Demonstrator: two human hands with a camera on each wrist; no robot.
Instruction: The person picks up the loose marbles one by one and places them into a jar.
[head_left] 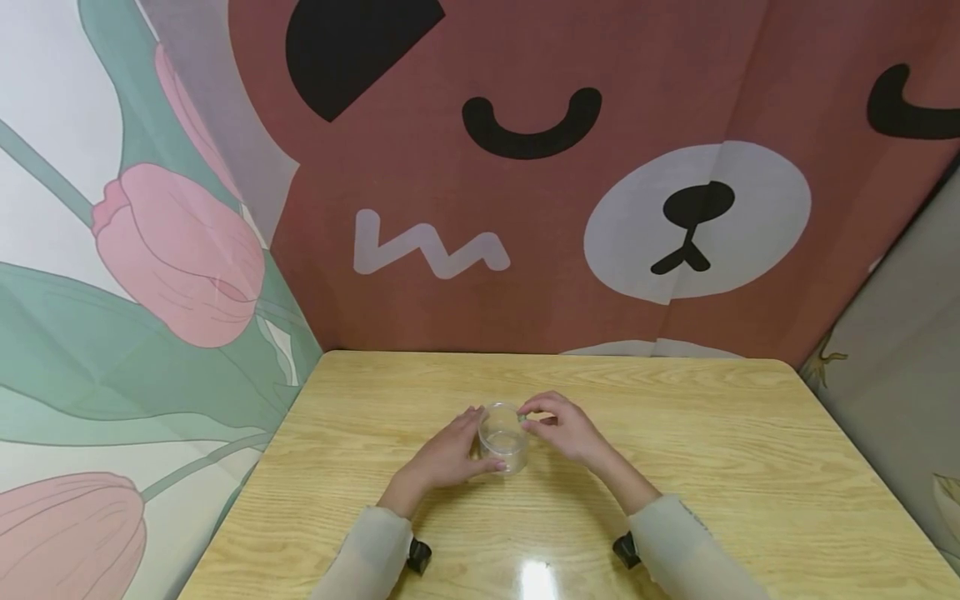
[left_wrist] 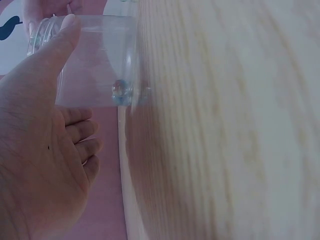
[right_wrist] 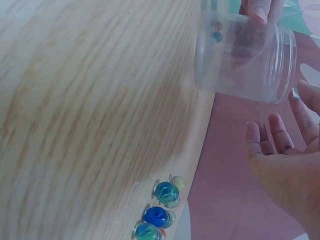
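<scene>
Head view: the left hand and the right hand operate at a clear jar, which stands upright on the tabletop. The jar is located between the two hands.

Left grip: closed around the jar, with the thumb along the near side and the fingers at the left and far side. The jar wall lies within this grip.

Right grip: narrow. The thumb and index finger pinch a small greenish marble. The marble lies between these two fingertips, just beside the jar rim on its right side. The remaining fingers extend loosely below the pinch.

Right wrist view: a reddish marble and a blue marble rest at the jar bottom, lower than the right grip and to its left. A teal marble, a dark blue marble and a green-blue marble lie on the tabletop beneath the right hand, near one another; further marbles behind them are partly hidden, and their count cannot be told.

Pale sleeves cover both forearms behind the grips. A bear-print backdrop hangs beyond the hands.
</scene>
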